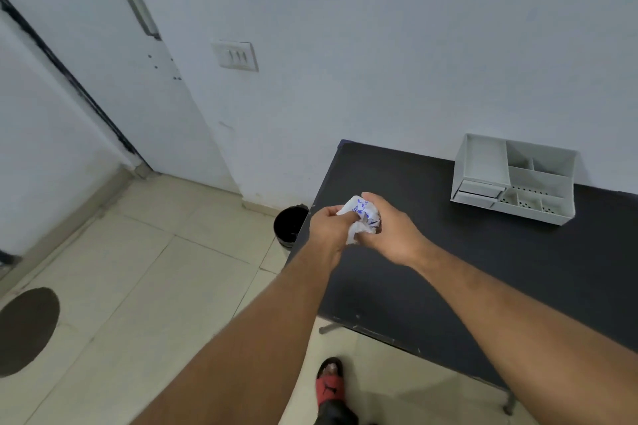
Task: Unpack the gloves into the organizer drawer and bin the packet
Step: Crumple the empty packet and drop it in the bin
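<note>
A crumpled white packet (pixel 360 214) with blue print is squeezed between both my hands above the left edge of the black table (pixel 483 269). My left hand (pixel 328 228) grips its left side and my right hand (pixel 390 228) wraps its right side. The white organizer (pixel 538 183) with several compartments and a small drawer (pixel 478 190) at its lower left stands at the table's back right, against the wall. A black bin (pixel 288 224) sits on the floor just left of the table, below and left of my hands. No gloves are visible.
A closed white door with a metal handle (pixel 139 7) fills the left, with a switch plate (pixel 235 55) beside it. Tiled floor lies below, with a dark round mark (pixel 27 329) at far left. My foot in a red sandal (pixel 330 386) stands near the table's front corner.
</note>
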